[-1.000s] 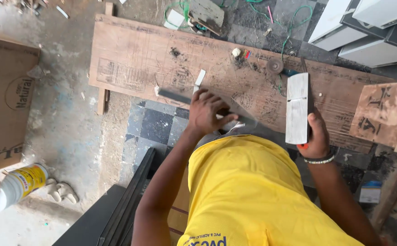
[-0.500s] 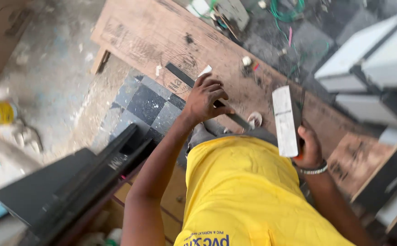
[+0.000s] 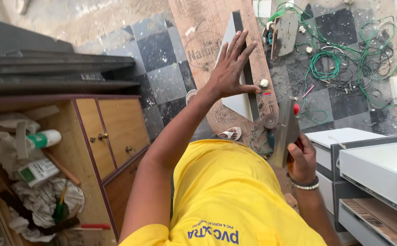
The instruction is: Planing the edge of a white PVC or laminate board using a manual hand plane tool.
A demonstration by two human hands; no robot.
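The fingers (image 3: pixel 235 48) of the left hand (image 3: pixel 231 73) are spread wide and flat, gripping nothing; the palm presses down on a long white panel with a dark grey edge (image 3: pixel 235 102), seemingly to keep it from sliding. That panel lies lengthways on a worn brown board (image 3: pixel 198 41) which serves as the counter and is itself laid across the chequered tile floor (image 3: pixel 162 68). The panel's near end reaches toward the person's yellow shirt (image 3: pixel 226 196), its far end toward the top of the view.

The right hand (image 3: pixel 301 159), with a beaded bracelet at the wrist, is wrapped closed around a tool with a red handle and a flat grey metal blade (image 3: pixel 286 134). The blade stands upright, just beside the panel's near end, lifted clear of the board rather than resting on it, so it looks held ready while the other hand steadies the work.

On the board near the tool lie a small round disc (image 3: pixel 269 120) and a little pale lump (image 3: pixel 264 83). Beyond the board, loose green wire (image 3: pixel 326 68) sprawls over the tiles. To the right stand grey and white drawer boxes (image 3: pixel 380 168), well apart from the panel. To the left is a wooden cabinet (image 3: pixel 107 136) with knobbed doors, with a white bottle (image 3: pixel 43 139) and crumpled rags beside it.
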